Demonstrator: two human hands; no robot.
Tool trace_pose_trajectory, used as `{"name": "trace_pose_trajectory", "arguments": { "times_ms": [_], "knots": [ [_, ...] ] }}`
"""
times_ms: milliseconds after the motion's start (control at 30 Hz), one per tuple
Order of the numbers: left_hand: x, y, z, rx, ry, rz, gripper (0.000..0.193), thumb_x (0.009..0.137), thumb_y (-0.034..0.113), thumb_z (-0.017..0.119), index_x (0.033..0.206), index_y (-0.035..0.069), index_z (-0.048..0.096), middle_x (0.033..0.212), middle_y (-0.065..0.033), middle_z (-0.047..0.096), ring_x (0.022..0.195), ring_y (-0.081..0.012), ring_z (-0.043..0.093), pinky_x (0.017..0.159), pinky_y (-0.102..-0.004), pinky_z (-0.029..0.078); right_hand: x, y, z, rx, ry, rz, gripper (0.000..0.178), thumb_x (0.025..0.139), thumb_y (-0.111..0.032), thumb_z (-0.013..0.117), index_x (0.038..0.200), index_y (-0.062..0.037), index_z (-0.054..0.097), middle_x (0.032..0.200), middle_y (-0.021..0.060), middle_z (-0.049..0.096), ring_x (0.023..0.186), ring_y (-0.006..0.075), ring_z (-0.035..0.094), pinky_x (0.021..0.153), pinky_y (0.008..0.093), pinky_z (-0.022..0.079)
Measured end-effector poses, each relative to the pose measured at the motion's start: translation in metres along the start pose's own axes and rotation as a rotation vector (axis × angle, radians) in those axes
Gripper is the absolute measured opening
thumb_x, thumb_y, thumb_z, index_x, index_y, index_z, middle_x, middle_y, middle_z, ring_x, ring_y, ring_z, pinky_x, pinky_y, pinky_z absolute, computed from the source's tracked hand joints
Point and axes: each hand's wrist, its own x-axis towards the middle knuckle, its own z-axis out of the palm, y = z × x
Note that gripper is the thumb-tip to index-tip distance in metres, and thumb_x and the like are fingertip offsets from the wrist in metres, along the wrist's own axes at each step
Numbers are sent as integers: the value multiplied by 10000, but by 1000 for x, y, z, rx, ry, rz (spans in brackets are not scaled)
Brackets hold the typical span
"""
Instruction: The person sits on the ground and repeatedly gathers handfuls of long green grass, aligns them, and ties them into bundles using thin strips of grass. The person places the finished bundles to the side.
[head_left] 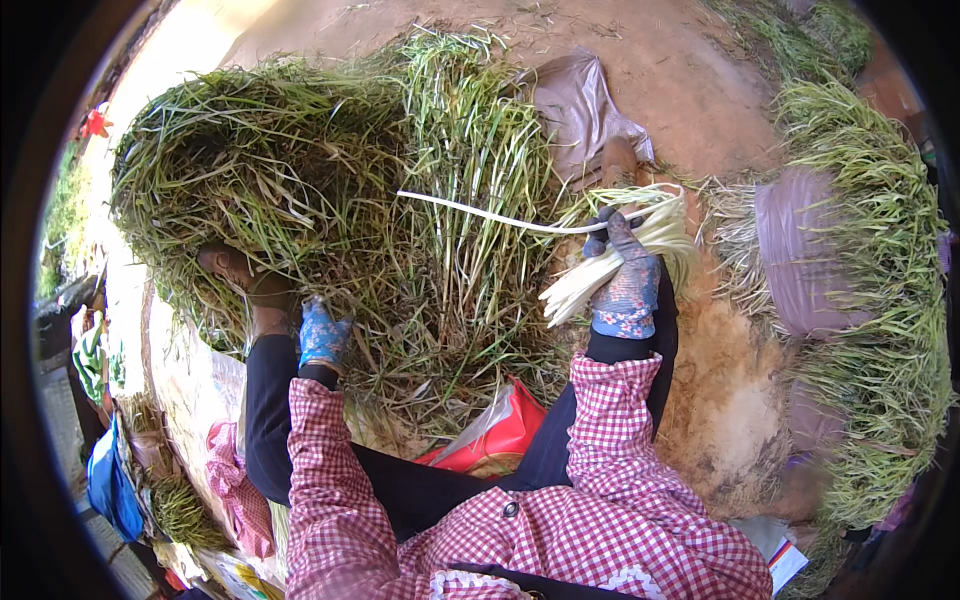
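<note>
My right hand [628, 275], in a blue floral glove with dark fingertips, is closed around a bundle of slender pale stalks [665, 235]. Their whitish ends fan out toward the lower left. One long white stalk [470, 209] sticks out to the left from the fingers of that hand. My left hand [323, 335], gloved in the same pattern, is at the near edge of a large heap of tangled green leaves [260, 150]. Its thumb stands apart from the fingers, and I see nothing held in it. Longer leafy stalks [470, 170] lie beside the heap, in front of me.
At the right, a long row of leafy bundles [870, 390] lies with a mauve plastic wrap [805, 250] around one part. Another mauve sheet [580, 105] is on the earth floor beyond my right foot. A red bag [500, 430] lies between my legs; pink checked cloth [238, 490] is at left.
</note>
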Motion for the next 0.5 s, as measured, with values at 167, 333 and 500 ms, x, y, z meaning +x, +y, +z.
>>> {"name": "trace_pose_trajectory", "arguments": {
  "times_ms": [167,333,500],
  "knots": [
    [-25,126,-68,-509,-1,307,582,758,195,727,1255,6,490,1159,-204,580,1105,-323,550,935,-371,437,-6,8,11,-126,-7,88,174,805,-90,677,937,-3,604,804,100,623,590,139,539,519,229,435],
    [-44,205,-1,-1108,-830,569,651,733,144,763,1295,14,462,1053,-88,649,1042,-223,594,947,-321,434,-7,7,12,-52,-48,46,193,810,-106,671,933,31,613,780,129,622,586,139,534,534,225,431],
    [-92,179,68,-2207,-923,-21,368,806,136,672,1132,16,551,899,-67,644,880,-203,633,854,-436,497,6,16,-1,-159,-69,167,276,797,-76,688,1013,-16,527,835,117,616,671,143,573,521,220,446]
  ]
}}
